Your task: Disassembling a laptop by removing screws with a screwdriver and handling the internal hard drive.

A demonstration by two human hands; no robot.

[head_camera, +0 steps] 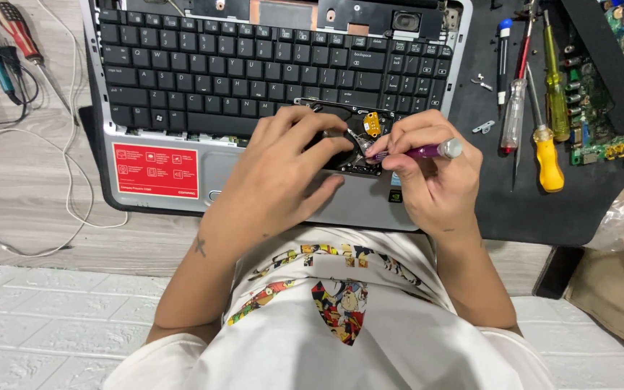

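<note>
The opened hard drive point(352, 148) rests on the palm rest of a silver laptop point(182, 184), just below its black keyboard point(254, 68). The left hand point(283, 170) lies curled over the drive's left part, fingers bent and pressing on it. The right hand point(427, 173), at the drive's right edge, pinches a purple-handled screwdriver point(417, 152) whose tip meets the drive's inner parts. Right of the laptop, on a black mat point(536, 209), lie a yellow screwdriver point(547, 155) and a clear-handled one point(513, 115), beside a green circuit board point(615, 87).
</note>
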